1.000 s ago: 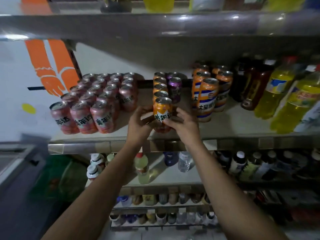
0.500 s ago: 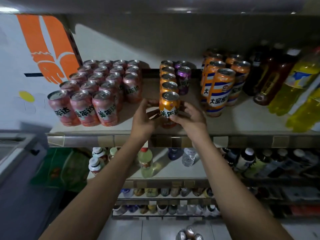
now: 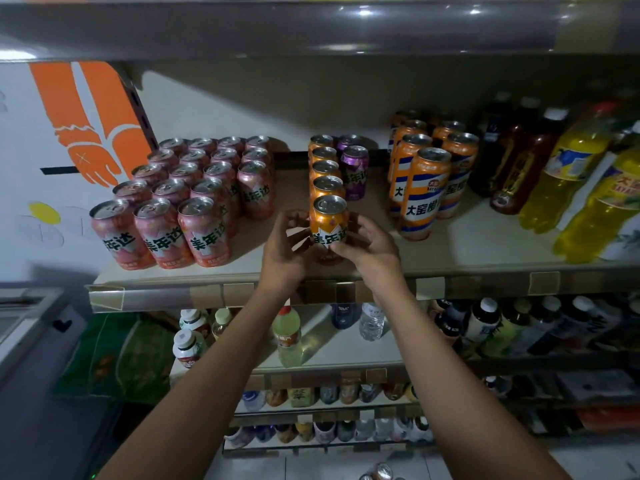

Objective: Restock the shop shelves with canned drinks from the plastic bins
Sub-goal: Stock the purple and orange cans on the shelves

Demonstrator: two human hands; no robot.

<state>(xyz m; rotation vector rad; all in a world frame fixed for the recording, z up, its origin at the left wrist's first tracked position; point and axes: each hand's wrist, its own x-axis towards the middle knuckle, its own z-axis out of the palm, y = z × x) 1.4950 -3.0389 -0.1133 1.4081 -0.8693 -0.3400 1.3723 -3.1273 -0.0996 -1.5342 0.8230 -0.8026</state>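
An orange can (image 3: 329, 225) stands upright at the front of a single-file row of orange cans (image 3: 323, 171) on the middle shelf (image 3: 485, 258). My left hand (image 3: 285, 249) cups its left side and my right hand (image 3: 369, 249) its right side, fingers around the label. Two purple cans (image 3: 354, 171) stand just right of the row, towards the back. A block of pink cans (image 3: 194, 192) fills the shelf's left part. The plastic bins are out of sight, apart from a few can tops (image 3: 381, 472) at the bottom edge.
Tall orange-and-blue cans (image 3: 424, 192) stand right of the purple ones, then dark bottles (image 3: 516, 161) and yellow bottles (image 3: 568, 178). Bare shelf lies between the pink block and the orange row. Lower shelves hold bottles (image 3: 287, 336). A chest freezer (image 3: 20, 323) sits at the left.
The view has shifted a little. Both hands stay on the front orange can at the head of its row, and the can has barely moved.
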